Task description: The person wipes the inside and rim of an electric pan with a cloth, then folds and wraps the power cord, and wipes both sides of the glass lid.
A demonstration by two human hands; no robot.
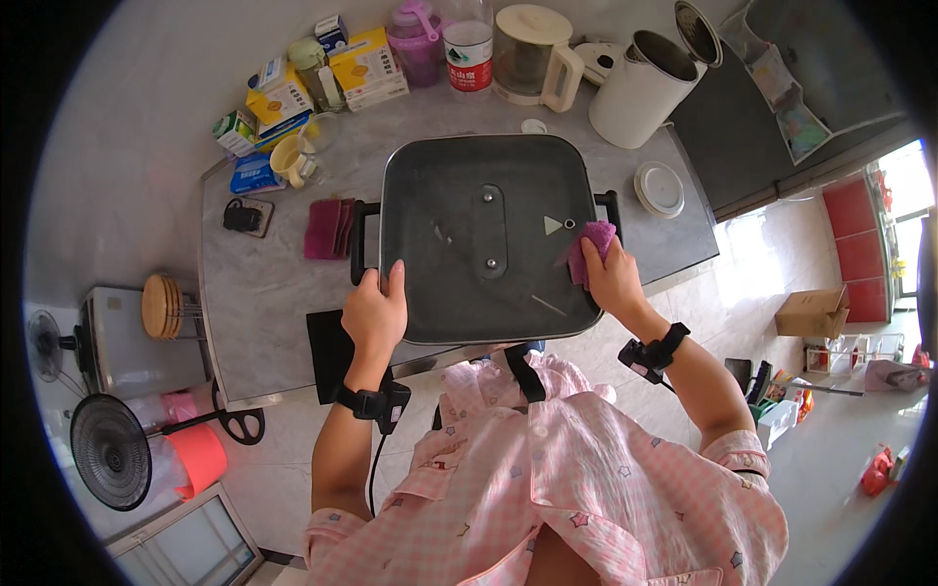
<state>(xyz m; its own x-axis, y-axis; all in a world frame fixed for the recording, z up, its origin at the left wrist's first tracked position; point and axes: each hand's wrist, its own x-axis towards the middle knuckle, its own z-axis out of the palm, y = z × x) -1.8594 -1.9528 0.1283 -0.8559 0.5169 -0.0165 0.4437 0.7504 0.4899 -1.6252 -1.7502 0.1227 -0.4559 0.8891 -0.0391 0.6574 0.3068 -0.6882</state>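
A large square dark lid with a thin metal rim lies before me. Two screws and a small vent hole show on its face. Black side handles, the left handle and the right handle, stick out past it; what they are fixed to is mostly hidden. My left hand grips the lid's left rim near the front, thumb on top. A bunched purple cloth is in my right hand, pressed on the lid's right edge. Pale marks are on the lid's surface.
On the grey table lie folded purple cloths, a phone and a white round lid. Behind stand a yellow cup, yellow boxes, a glass kettle and a white open kettle. A fan stands left.
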